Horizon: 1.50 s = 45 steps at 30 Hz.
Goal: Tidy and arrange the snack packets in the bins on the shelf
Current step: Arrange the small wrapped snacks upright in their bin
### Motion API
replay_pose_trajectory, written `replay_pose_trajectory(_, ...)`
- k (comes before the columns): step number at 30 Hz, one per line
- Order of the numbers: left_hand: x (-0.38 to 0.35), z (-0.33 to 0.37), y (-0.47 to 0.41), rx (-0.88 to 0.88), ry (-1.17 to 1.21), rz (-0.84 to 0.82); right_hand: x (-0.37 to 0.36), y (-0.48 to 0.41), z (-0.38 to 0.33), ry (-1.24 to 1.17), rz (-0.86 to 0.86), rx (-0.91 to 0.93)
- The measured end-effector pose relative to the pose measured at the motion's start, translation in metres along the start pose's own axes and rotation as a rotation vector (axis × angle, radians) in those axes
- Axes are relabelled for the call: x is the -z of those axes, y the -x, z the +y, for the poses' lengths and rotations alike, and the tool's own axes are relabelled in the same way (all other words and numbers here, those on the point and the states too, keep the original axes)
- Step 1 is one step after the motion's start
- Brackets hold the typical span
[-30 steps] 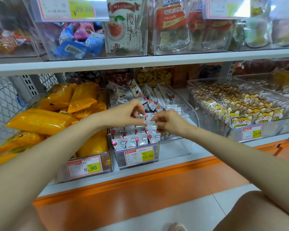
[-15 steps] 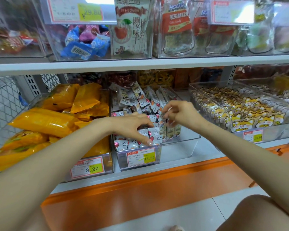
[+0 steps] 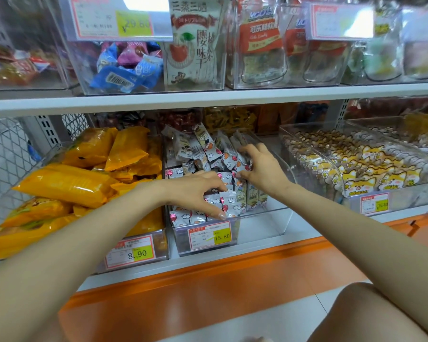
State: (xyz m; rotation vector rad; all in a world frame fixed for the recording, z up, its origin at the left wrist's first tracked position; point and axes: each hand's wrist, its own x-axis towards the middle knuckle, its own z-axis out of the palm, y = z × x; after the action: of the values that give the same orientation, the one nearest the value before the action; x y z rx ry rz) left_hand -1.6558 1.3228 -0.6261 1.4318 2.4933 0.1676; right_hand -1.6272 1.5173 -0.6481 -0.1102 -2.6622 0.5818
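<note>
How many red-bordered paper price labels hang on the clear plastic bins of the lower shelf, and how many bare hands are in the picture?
Red-bordered paper price labels on the lower clear plastic bins: 3
Bare hands (left hand, right hand), both gripping small white snack packets: 2
Total: 5

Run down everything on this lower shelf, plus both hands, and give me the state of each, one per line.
Small packets, front rows upright, rear ones jumbled.
Left hand, pinching some front-row packets between thumb and fingers.
Right hand, fingers curled among the rear packets; grip unclear.
Yellow packets, heaped loosely in the left bin.
Dog-print packets, lined up in rows in the right bin.
Price tag, fixed to the middle bin's front, reads 15.80.
</note>
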Motion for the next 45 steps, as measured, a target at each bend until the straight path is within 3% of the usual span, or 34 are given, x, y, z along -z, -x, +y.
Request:
replay_pose_trajectory(5, 0.001, 0.001, 0.000, 0.003, 0.005, -0.011, -0.001, -0.004, -0.001, -0.104, 0.129, -0.008)
replay_pose_trajectory(11, 0.001, 0.001, 0.000, 0.003, 0.007, -0.007, 0.020, -0.005, -0.001, -0.426, 0.315, -0.054)
replay_pose_trajectory(18, -0.001, -0.001, -0.001, 0.004, 0.005, -0.007, 0.046, 0.004, 0.012, -0.700, 0.195, -0.151)
replay_pose_trajectory(22, 0.000, 0.000, 0.000, 0.017, 0.027, -0.003, 0.042, 0.003, 0.017, -0.415, 0.137, -0.139)
replay_pose_trajectory(26, 0.001, 0.001, 0.001, 0.025, 0.042, -0.008, 0.036, 0.007, 0.017, -0.136, 0.342, 0.081)
replay_pose_trajectory(32, 0.002, 0.003, 0.003, 0.036, 0.053, -0.005, 0.046, 0.012, 0.020, -0.096, 0.537, 0.296)
replay_pose_trajectory(36, 0.003, 0.003, 0.003, 0.048, 0.064, -0.006, 0.061, 0.015, 0.006, -0.243, 0.689, 0.371)
replay_pose_trajectory(38, 0.004, 0.002, 0.004, 0.047, 0.074, -0.009, 0.063, 0.021, -0.003, -0.416, 0.640, 0.334)
replay_pose_trajectory(41, 0.004, 0.002, 0.004, 0.044, 0.078, -0.004, 0.054, 0.025, -0.010, -0.673, 0.414, 0.165)
replay_pose_trajectory(45, 0.003, 0.001, 0.004, 0.040, 0.080, 0.005, 0.042, 0.022, -0.006, -0.702, 0.286, 0.034)
